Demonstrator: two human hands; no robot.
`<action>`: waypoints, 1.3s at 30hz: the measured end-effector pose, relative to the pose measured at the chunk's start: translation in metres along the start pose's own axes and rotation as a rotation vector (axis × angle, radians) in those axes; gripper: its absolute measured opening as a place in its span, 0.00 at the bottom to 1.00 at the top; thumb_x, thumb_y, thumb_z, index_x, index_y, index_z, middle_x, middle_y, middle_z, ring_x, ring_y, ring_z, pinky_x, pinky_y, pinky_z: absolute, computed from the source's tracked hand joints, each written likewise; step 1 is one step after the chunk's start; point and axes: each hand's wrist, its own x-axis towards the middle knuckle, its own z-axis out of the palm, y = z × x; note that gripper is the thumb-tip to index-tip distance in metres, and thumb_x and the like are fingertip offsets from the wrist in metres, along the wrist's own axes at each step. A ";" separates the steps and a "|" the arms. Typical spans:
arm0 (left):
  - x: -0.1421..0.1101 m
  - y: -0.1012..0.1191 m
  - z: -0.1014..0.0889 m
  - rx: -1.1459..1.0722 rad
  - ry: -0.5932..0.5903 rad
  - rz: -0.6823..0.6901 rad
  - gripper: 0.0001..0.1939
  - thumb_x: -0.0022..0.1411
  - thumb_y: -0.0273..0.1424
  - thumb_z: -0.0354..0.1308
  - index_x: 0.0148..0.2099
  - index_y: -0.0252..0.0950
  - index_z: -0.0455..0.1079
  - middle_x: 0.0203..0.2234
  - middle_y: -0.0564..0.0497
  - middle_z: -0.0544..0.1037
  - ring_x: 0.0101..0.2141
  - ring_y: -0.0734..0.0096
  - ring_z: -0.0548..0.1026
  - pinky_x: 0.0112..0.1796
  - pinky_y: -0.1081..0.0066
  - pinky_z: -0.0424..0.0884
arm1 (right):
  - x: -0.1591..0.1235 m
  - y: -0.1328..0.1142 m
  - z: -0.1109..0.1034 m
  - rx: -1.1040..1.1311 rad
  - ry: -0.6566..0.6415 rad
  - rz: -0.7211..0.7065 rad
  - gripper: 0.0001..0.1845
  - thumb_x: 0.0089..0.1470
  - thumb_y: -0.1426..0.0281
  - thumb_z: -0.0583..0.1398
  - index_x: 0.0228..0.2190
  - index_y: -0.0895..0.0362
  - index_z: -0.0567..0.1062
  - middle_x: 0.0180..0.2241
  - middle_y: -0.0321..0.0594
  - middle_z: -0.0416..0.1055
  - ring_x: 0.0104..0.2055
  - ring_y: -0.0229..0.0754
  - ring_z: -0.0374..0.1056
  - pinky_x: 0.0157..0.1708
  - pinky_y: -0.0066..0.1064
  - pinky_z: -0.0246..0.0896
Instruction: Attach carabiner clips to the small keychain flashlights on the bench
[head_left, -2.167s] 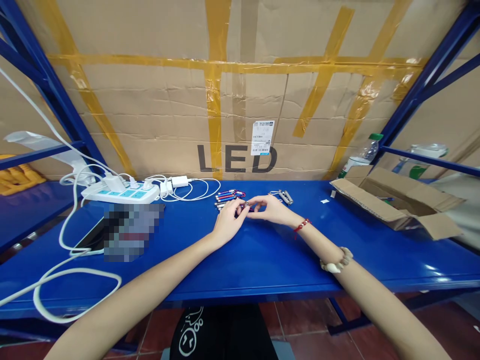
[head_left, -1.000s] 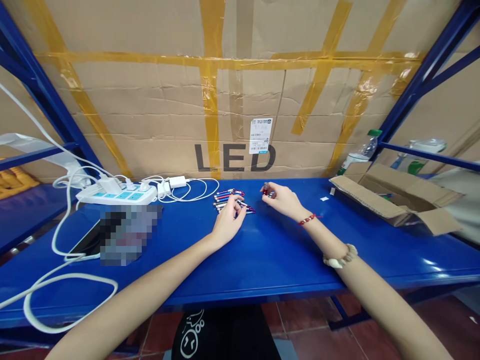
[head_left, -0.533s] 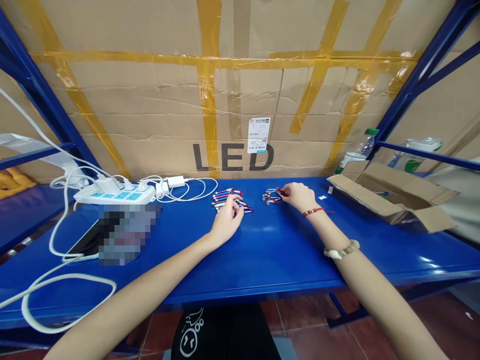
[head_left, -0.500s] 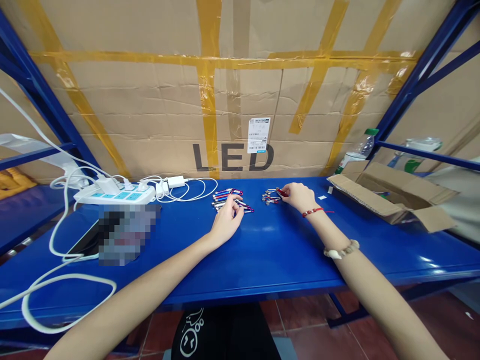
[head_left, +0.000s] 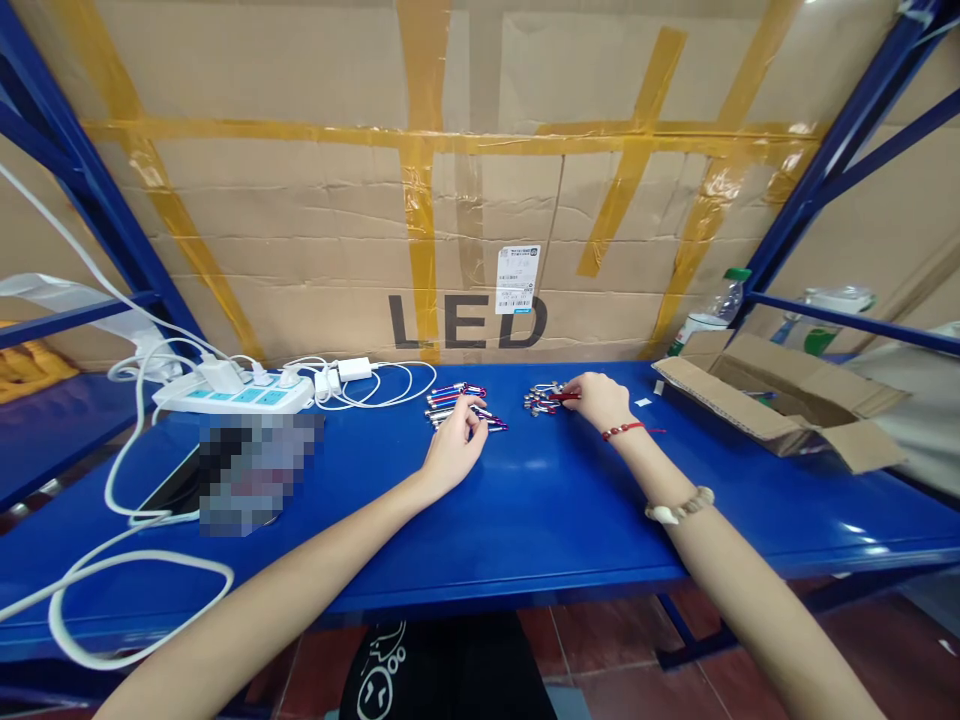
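Several slim metal tubes (head_left: pixel 448 392) in blue, red, silver and purple, some with small clips, lie side by side on the blue table (head_left: pixel 525 520). My left hand (head_left: pixel 454 445) rests at their near side, loosely curled, thumb and forefinger apart, with nothing visible in it. To the right lies a second small group of metal tubes (head_left: pixel 541 397), red and silver, with light cord loops. My right hand (head_left: pixel 604 400) pinches a red metal tube (head_left: pixel 566 397) at that group's right edge. The fingers partly hide its right end.
A white power strip (head_left: pixel 236 393) with plugs and cables stands at the left, near a partly blurred phone-like device (head_left: pixel 176 480). An open cardboard box (head_left: pixel 750 410) and a plastic bottle (head_left: pixel 712 310) are at the right. A large taped carton (head_left: pixel 322 240) rises behind.
My right hand has moved right from beside my left hand, carrying a red tube to the right-hand group. It now holds the tube lower among them. My left hand has stayed nearly still.
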 end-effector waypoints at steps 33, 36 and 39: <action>-0.003 0.003 -0.001 0.403 0.083 0.017 0.06 0.56 0.27 0.52 0.38 0.40 0.66 0.31 0.51 0.70 0.38 0.65 0.68 0.39 0.67 0.65 | 0.015 0.018 0.010 -0.034 -0.013 0.244 0.14 0.51 0.65 0.60 0.39 0.56 0.79 0.42 0.51 0.74 0.45 0.51 0.71 0.38 0.36 0.63; -0.003 0.003 0.000 0.474 0.062 0.025 0.06 0.56 0.28 0.55 0.38 0.40 0.68 0.36 0.49 0.71 0.42 0.62 0.67 0.44 0.63 0.63 | 0.012 0.014 0.007 -0.008 0.021 0.196 0.13 0.51 0.66 0.60 0.38 0.54 0.79 0.40 0.48 0.75 0.44 0.49 0.71 0.37 0.35 0.63; -0.004 0.003 0.000 0.503 0.065 0.013 0.06 0.57 0.30 0.55 0.39 0.40 0.69 0.37 0.49 0.70 0.43 0.61 0.66 0.45 0.61 0.62 | 0.005 0.003 0.003 0.103 0.104 0.078 0.11 0.51 0.65 0.58 0.36 0.52 0.79 0.38 0.42 0.77 0.43 0.46 0.71 0.35 0.31 0.62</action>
